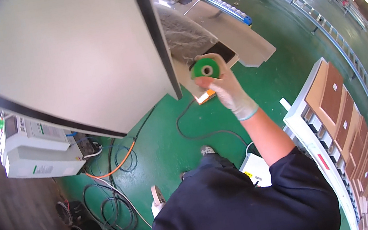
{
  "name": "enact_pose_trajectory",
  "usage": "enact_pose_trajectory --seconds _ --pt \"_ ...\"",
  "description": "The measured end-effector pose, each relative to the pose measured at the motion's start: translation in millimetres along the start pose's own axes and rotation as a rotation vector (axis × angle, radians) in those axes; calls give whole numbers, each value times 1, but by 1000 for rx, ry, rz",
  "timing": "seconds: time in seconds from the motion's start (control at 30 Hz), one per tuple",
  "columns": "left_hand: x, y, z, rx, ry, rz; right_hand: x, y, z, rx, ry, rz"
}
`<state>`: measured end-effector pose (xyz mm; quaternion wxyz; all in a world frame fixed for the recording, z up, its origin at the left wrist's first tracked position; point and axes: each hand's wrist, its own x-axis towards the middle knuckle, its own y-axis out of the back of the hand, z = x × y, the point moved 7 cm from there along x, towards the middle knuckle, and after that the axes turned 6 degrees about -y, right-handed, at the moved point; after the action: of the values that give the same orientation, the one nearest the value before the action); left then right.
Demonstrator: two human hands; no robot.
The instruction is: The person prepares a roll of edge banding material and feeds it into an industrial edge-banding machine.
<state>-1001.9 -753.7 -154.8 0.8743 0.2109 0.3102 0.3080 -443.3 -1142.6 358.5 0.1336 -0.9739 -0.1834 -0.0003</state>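
From where I stand, the person's right hand (229, 89), in a thin whitish glove, has its grip closed around a green, ring-shaped roll with a dark core (198, 69), fingers over its top and thumb under its lower edge. The roll is held up in front of the wearer, just right of a large, flat white panel with black edging (72, 60), and a board with a dark rectangular patch (221, 52) shows behind it. The left hand (156, 210), low and close to the dark shirt (238, 203), has a pale beige, flat round roll (157, 195) at its fingers; the shirt hides part of that hand, so I can't tell how firmly it is pinched. I'd judge the step in hand to be handling the green roll, with the beige one kept aside. The next move calls, I think, for a steady wrist clear of the panel's edge, and for minding the loose black cables (112, 212) on the glossy green floor (167, 132).
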Motion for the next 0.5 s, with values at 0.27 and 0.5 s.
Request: enact_pose_trajectory --seconds 0.27,0.5 --pt "-23 -24 81 195 169 -205 32 -18 51 460 -198 -102" --pt "-45 -16 111 202 223 -203 34 -12 2 -944 256 96"
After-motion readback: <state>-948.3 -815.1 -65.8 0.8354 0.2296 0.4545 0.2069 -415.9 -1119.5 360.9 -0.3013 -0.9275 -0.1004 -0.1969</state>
